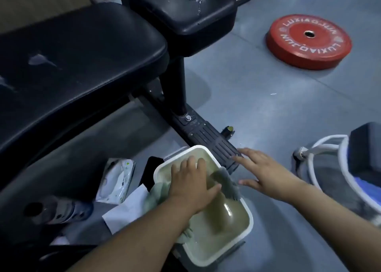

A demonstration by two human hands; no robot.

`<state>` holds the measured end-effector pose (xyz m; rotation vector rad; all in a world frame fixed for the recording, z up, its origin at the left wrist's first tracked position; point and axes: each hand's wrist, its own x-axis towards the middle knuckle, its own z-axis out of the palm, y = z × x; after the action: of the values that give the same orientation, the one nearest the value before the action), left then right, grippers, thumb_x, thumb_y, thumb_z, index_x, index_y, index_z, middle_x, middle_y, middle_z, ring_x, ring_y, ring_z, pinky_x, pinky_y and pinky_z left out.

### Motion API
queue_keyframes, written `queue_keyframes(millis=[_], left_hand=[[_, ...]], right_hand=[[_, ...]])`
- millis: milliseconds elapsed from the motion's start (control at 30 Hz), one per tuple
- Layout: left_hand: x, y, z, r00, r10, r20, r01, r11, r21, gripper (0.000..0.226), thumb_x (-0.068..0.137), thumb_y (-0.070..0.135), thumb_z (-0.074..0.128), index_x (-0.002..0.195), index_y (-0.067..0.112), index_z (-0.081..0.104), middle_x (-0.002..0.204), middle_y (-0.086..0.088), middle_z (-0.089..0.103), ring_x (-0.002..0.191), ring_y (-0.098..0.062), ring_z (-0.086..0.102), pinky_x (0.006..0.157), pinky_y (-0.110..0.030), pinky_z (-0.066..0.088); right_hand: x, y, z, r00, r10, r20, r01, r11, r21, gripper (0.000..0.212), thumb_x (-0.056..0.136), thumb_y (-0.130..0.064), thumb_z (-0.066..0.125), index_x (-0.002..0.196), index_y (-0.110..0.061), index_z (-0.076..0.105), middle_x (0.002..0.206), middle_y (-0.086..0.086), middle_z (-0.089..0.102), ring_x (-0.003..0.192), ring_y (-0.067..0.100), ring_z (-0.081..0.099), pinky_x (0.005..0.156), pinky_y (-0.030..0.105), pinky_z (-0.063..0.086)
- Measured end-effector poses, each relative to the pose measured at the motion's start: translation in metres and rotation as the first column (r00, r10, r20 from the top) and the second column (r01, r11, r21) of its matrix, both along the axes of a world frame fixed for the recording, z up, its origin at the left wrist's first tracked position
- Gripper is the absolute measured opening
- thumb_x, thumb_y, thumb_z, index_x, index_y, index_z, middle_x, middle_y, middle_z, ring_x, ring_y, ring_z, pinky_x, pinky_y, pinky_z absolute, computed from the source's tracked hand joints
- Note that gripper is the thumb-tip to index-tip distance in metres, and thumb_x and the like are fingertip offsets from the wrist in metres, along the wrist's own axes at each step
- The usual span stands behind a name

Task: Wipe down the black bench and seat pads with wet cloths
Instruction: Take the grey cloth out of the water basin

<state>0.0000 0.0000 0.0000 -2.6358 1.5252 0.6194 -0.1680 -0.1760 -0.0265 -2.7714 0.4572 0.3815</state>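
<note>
A white square tub (246, 228) of murky water stands on the floor beside the bench frame. My left hand (192, 184) lies flat in it, fingers straight, pressing a pale cloth (152, 201) that drapes over the tub's left rim. A grey cloth (227, 181) hangs over the right rim. Above the floor just right of the tub hovers my right hand (266, 172), fingers spread, holding nothing. The long black bench pad (78, 65) fills the upper left, with white smears on it. The smaller black seat pad (185, 9) at the top is streaked too.
The bench's black steel foot (208, 135) runs along the floor behind the tub. A red weight plate (308, 40) lies on the grey floor at upper right. A wipes packet (116, 181) and white paper (125, 209) lie left of the tub. A white-framed machine (329, 164) stands at right.
</note>
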Motion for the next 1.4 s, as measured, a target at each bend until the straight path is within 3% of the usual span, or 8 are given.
queue_keyframes(millis=[167, 367, 600, 800, 933, 1167, 1300, 1400], left_hand=[[0.009, -0.015, -0.026, 0.980, -0.120, -0.160, 0.141, 0.982, 0.128, 0.083, 0.089, 0.064, 0.052, 0.150, 0.014, 0.026, 0.157, -0.008, 0.025, 0.147, -0.027, 0.020, 0.119, -0.060, 0.007], [0.007, -0.031, -0.050, 0.930, 0.004, -0.367, 0.017, 0.998, 0.053, 0.062, 0.094, 0.050, 0.054, 0.146, 0.019, 0.036, 0.154, -0.003, 0.033, 0.142, -0.025, 0.030, 0.117, -0.047, 0.025], [0.010, -0.039, -0.055, 0.744, 0.170, -0.647, -0.222, 0.975, 0.002, 0.019, 0.088, 0.026, 0.070, 0.102, 0.019, 0.058, 0.107, 0.004, 0.054, 0.100, -0.019, 0.056, 0.084, -0.027, 0.046], [0.016, -0.040, -0.040, 0.780, 0.068, -0.622, -0.130, 0.990, -0.055, 0.010, 0.084, 0.011, 0.059, 0.081, 0.016, 0.050, 0.075, 0.005, 0.052, 0.073, -0.021, 0.049, 0.057, -0.026, 0.037], [0.029, -0.037, -0.009, 0.830, -0.003, -0.558, -0.051, 0.995, -0.081, 0.008, 0.085, 0.010, 0.054, 0.090, 0.016, 0.050, 0.086, -0.001, 0.059, 0.082, -0.026, 0.055, 0.065, -0.031, 0.044], [0.053, -0.025, 0.096, 0.940, -0.163, -0.300, 0.139, 0.985, -0.102, 0.006, 0.090, 0.026, 0.049, 0.094, 0.023, 0.047, 0.101, -0.005, 0.061, 0.079, -0.025, 0.055, 0.065, -0.035, 0.041], [0.080, -0.002, 0.165, 0.941, -0.239, -0.240, 0.190, 0.959, -0.209, 0.017, 0.077, 0.036, 0.048, 0.074, 0.019, 0.050, 0.080, 0.002, 0.059, 0.074, -0.022, 0.059, 0.067, -0.039, 0.053], [0.108, 0.022, 0.213, 0.928, -0.274, -0.254, 0.193, 0.934, -0.301, 0.013, 0.078, 0.030, 0.058, 0.073, 0.018, 0.060, 0.084, 0.005, 0.056, 0.077, -0.009, 0.054, 0.072, -0.026, 0.046]], right_hand=[[0.013, -0.004, -0.036, 0.997, -0.036, -0.069, 0.037, 0.999, 0.007, 0.077, 0.086, -0.075, 0.025, 0.149, -0.030, 0.031, 0.155, 0.010, 0.033, 0.141, 0.030, 0.034, 0.114, 0.045, 0.032], [0.022, -0.015, -0.045, 0.987, -0.030, -0.157, 0.057, 0.985, 0.166, 0.091, 0.074, -0.090, 0.007, 0.151, -0.045, 0.021, 0.163, 0.001, 0.014, 0.146, 0.022, 0.024, 0.118, 0.037, 0.025], [0.029, -0.015, -0.041, 0.990, -0.089, -0.105, 0.122, 0.922, 0.369, 0.037, 0.090, -0.046, 0.064, 0.125, -0.036, 0.057, 0.159, -0.009, 0.024, 0.146, 0.010, 0.024, 0.113, 0.028, 0.031], [0.031, -0.003, -0.026, 0.987, -0.142, 0.080, 0.106, 0.932, 0.348, 0.020, 0.079, -0.034, 0.073, 0.087, -0.026, 0.057, 0.112, -0.012, 0.064, 0.106, 0.005, 0.058, 0.084, 0.030, 0.048], [0.028, 0.008, 0.002, 0.959, -0.239, 0.155, 0.178, 0.928, 0.329, 0.029, 0.079, -0.030, 0.076, 0.077, -0.036, 0.048, 0.082, -0.017, 0.065, 0.066, 0.001, 0.054, 0.060, 0.025, 0.044], [0.029, 0.042, 0.085, 0.836, -0.427, 0.346, 0.188, 0.813, 0.550, 0.019, 0.090, -0.028, 0.063, 0.089, -0.037, 0.046, 0.068, 0.000, 0.065, 0.053, 0.021, 0.059, 0.051, 0.033, 0.048], [0.038, 0.062, 0.142, 0.730, -0.415, 0.544, 0.116, 0.859, 0.499, 0.027, 0.087, -0.012, 0.069, 0.086, -0.034, 0.053, 0.057, -0.011, 0.054, 0.045, 0.005, 0.038, 0.047, 0.021, 0.034], [0.057, 0.074, 0.191, 0.657, -0.286, 0.698, -0.021, 0.918, 0.396, 0.032, 0.086, 0.002, 0.063, 0.080, -0.029, 0.056, 0.079, -0.007, 0.058, 0.060, 0.013, 0.051, 0.056, 0.025, 0.040]])
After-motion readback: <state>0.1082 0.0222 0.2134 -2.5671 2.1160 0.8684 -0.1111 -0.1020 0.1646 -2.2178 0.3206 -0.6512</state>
